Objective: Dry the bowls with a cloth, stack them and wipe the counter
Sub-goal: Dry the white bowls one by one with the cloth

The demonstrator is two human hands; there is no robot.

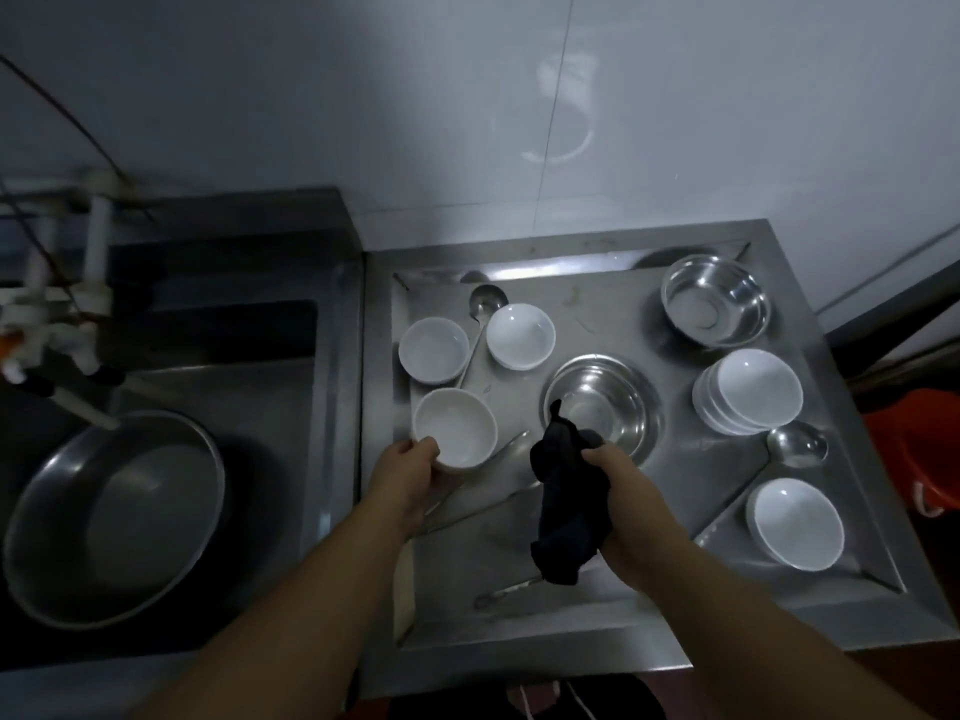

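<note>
Right hand (605,462) has fingers clamped on a dark cloth (566,506), which hangs down over the steel surface (597,610). Left hand (410,459) fingers grip the near rim of a white bowl (457,428), upright, at the surface's left side. Right of it: steel bowl (602,402), single white bowl (797,522), white stack (748,392). Farther back: two white bowls (521,335), ladle (485,304), second steel bowl (714,301). No readable writing or labels.
</note>
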